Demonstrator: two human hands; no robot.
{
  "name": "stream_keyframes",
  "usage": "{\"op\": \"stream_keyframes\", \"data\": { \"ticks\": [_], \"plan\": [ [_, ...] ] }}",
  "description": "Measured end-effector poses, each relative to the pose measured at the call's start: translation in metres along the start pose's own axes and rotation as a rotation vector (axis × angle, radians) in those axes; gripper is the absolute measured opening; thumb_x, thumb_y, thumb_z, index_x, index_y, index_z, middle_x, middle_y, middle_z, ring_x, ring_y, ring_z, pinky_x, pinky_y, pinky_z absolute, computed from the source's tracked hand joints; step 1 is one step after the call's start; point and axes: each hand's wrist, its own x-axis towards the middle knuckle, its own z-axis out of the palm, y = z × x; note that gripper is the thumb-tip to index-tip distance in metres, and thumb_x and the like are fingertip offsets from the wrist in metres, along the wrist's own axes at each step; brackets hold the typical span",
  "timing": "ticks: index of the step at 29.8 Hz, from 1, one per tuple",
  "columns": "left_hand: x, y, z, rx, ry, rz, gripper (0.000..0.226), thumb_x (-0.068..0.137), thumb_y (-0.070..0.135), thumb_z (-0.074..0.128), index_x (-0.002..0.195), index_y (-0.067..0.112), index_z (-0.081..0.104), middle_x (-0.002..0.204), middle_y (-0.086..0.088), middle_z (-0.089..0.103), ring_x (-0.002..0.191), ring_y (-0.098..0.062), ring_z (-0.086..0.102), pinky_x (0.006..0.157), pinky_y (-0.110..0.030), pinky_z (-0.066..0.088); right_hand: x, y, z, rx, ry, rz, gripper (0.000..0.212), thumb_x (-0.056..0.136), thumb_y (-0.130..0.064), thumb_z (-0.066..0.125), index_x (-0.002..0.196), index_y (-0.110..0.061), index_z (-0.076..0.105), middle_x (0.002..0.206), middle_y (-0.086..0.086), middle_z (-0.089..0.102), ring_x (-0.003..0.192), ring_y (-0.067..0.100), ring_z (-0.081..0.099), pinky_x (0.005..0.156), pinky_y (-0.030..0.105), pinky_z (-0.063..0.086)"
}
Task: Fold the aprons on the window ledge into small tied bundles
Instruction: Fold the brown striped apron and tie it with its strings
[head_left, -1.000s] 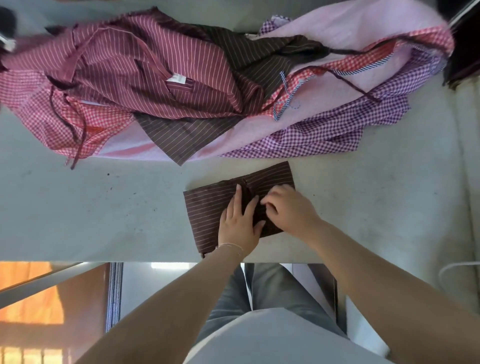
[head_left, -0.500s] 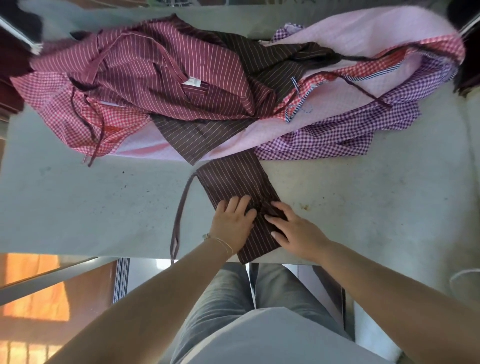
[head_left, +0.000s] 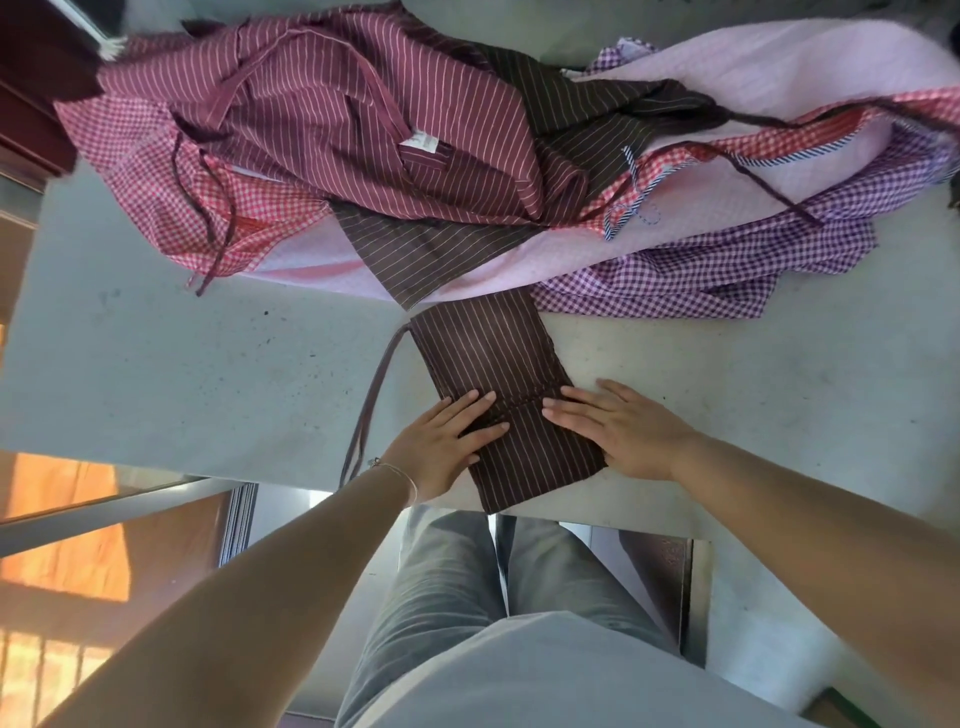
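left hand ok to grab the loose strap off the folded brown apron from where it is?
Probably yes. The strap lies bare on the ledge just outboard of the left hand, which rests flat on the folded brown apron. Nothing covers it.

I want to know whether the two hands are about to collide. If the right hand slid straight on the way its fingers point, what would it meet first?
Probably the left hand's fingertips: the right hand lies flat on the folded brown striped apron, fingers pointing across it toward them.

a home window ledge (head_left: 156, 374), stone-topped, heaped with aprons (head_left: 363, 156).
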Motion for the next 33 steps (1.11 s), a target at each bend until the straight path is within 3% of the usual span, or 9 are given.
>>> {"op": "stream_keyframes", "data": {
  "ticks": [3, 5, 9, 12, 15, 19, 23, 28, 33],
  "plan": [
    [-0.002, -0.004, -0.003, 0.016, -0.1, 0.023, 0.069, 0.097, 0.048, 0.04, 0.152, 0.034, 0.001, 0.156, 0.003, -0.021, 0.143, -0.018, -0.023, 0.118, -0.037, -0.009, 0.009, -0.008, -0.005, -0.028, 0.127, -0.013, 0.089, 0.073, -0.015, 0.075, 0.149, -0.021, 0.03, 0.155, -0.002, 0.03, 0.141, 0.024, 0.032, 0.111, 0.044, 0.03],
    [-0.001, -0.007, -0.006, 0.058, -0.146, 0.033, 0.083, 0.091, 0.057, 0.045, 0.152, 0.031, -0.006, 0.154, 0.002, -0.025, 0.143, -0.017, -0.025, 0.117, -0.035, -0.012, 0.015, -0.013, -0.006, -0.07, 0.286, -0.04, 0.068, 0.069, -0.008, 0.076, 0.133, -0.014, 0.055, 0.139, 0.004, 0.053, 0.127, 0.029, 0.05, 0.102, 0.045, 0.042],
    [-0.009, -0.005, 0.0, -0.013, -0.084, 0.004, 0.096, 0.082, 0.062, 0.056, 0.153, 0.027, 0.001, 0.157, 0.005, -0.018, 0.145, -0.012, -0.018, 0.118, -0.033, -0.009, 0.019, -0.021, -0.014, -0.017, 0.431, -0.101, 0.044, 0.073, -0.013, 0.068, 0.117, -0.011, 0.067, 0.12, 0.005, 0.067, 0.12, 0.027, 0.057, 0.103, 0.045, 0.042],
    [-0.019, 0.02, 0.006, -0.632, 0.226, -0.269, 0.064, 0.08, 0.046, 0.069, 0.138, 0.027, 0.047, 0.154, 0.006, 0.029, 0.144, -0.012, 0.023, 0.119, -0.036, 0.017, 0.016, -0.035, -0.03, 0.342, 0.274, 0.053, 0.034, 0.087, -0.018, 0.064, 0.12, -0.013, 0.061, 0.105, 0.006, 0.069, 0.097, 0.024, 0.064, 0.088, 0.035, 0.052],
    [-0.014, 0.041, -0.008, -1.273, 0.325, -0.78, 0.028, 0.085, 0.031, 0.069, 0.111, 0.02, 0.066, 0.109, 0.003, 0.067, 0.105, -0.016, 0.062, 0.093, -0.028, 0.047, 0.026, -0.048, -0.042, 0.572, 0.246, 0.294, 0.03, 0.1, -0.025, 0.046, 0.127, -0.013, 0.05, 0.073, -0.003, 0.057, 0.061, 0.01, 0.053, 0.055, 0.018, 0.038],
    [-0.007, 0.041, -0.018, -1.125, 0.322, -0.866, 0.034, 0.093, 0.043, 0.055, 0.108, 0.013, 0.062, 0.094, 0.003, 0.066, 0.088, -0.016, 0.061, 0.081, -0.027, 0.047, 0.042, -0.056, -0.039, 0.814, 0.31, 0.532, 0.032, 0.103, -0.03, 0.037, 0.124, -0.01, 0.048, 0.067, -0.005, 0.053, 0.058, 0.011, 0.053, 0.05, 0.019, 0.035],
    [0.001, 0.034, -0.017, -0.991, 0.301, -0.882, 0.035, 0.096, 0.047, 0.044, 0.101, 0.013, 0.052, 0.086, 0.002, 0.062, 0.081, -0.018, 0.059, 0.069, -0.028, 0.045, 0.052, -0.061, -0.035, 0.934, 0.316, 0.676, 0.034, 0.103, -0.032, 0.032, 0.123, -0.01, 0.048, 0.088, 0.0, 0.058, 0.083, 0.023, 0.063, 0.071, 0.031, 0.05],
    [0.007, 0.025, -0.018, -0.831, 0.235, -0.912, 0.036, 0.097, 0.049, 0.042, 0.096, 0.013, 0.046, 0.076, 0.001, 0.058, 0.07, -0.017, 0.056, 0.056, -0.027, 0.039, 0.06, -0.059, -0.037, 1.007, 0.289, 0.738, 0.044, 0.103, -0.039, 0.025, 0.128, -0.008, 0.045, 0.106, 0.014, 0.064, 0.092, 0.029, 0.063, 0.077, 0.037, 0.051],
    [0.014, 0.026, -0.02, -0.766, 0.217, -0.964, 0.032, 0.099, 0.046, 0.036, 0.092, 0.016, 0.041, 0.07, 0.003, 0.052, 0.065, -0.018, 0.052, 0.055, -0.03, 0.038, 0.062, -0.058, -0.043, 0.962, 0.251, 0.798, 0.063, 0.098, -0.056, 0.021, 0.137, -0.01, 0.04, 0.119, 0.012, 0.062, 0.104, 0.03, 0.061, 0.084, 0.039, 0.051]
  ]
}}
